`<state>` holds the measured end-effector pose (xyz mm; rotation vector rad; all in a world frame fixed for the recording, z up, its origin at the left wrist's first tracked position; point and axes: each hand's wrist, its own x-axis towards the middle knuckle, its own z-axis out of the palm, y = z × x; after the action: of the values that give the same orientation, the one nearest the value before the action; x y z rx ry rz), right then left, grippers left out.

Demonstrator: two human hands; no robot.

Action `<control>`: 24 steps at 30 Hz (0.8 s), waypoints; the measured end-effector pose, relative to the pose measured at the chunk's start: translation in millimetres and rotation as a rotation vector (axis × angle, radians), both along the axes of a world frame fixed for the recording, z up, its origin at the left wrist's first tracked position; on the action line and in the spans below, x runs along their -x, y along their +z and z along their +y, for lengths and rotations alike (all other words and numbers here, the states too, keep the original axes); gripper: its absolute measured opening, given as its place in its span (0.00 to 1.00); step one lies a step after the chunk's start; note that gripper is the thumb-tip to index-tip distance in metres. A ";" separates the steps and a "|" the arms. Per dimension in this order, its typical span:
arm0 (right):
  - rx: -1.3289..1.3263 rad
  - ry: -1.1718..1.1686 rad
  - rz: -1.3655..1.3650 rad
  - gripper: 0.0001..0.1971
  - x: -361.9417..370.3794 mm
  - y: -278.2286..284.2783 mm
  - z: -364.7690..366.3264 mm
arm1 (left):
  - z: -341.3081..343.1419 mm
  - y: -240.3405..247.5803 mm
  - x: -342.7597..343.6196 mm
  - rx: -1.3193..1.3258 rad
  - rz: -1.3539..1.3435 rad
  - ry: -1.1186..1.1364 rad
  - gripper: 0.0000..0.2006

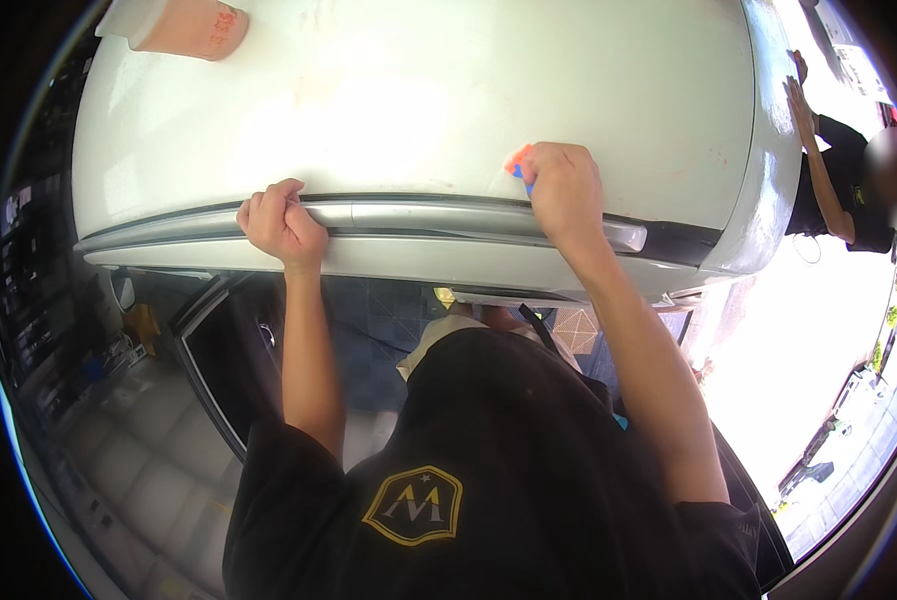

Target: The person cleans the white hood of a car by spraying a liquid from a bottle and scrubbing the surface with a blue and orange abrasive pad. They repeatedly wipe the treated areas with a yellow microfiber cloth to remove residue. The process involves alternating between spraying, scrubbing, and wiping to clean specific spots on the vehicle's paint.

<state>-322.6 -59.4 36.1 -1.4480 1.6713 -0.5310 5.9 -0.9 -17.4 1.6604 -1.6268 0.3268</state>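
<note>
A white car roof (398, 110) with a silver roof rail (438, 216) along its near edge lies in front of me. My left hand (283, 222) is closed around the rail, left of the middle. Closed too, my right hand (565, 190) is just beyond the rail on the right, over the roof. Pinched in it is a small orange and blue piece (518, 160), pressed against the white surface. Most of that piece is hidden by my fingers, so its kind cannot be made out.
A translucent plastic cup (190, 28) with red marks, apparently lying on its side, is on the roof at far left. Below, a dark car door (230, 350) stands open. At far right, another person in black (848, 180) has their hands against the car.
</note>
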 end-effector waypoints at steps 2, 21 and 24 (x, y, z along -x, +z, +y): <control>0.024 0.021 0.011 0.19 -7.0 1.0 -2.4 | 2.0 -2.4 -3.4 0.001 0.004 0.013 0.13; 0.035 -0.090 -0.003 0.18 -25.6 4.8 -4.5 | 5.7 -5.0 -7.2 0.056 0.062 -0.009 0.13; 0.096 -0.092 0.021 0.16 -13.4 0.5 16.0 | 3.0 -4.3 -6.1 0.048 0.076 -0.005 0.13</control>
<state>-309.2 -43.4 36.6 -1.4545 1.7563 -0.6573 12.1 2.1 -21.7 1.6133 -1.5552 0.2937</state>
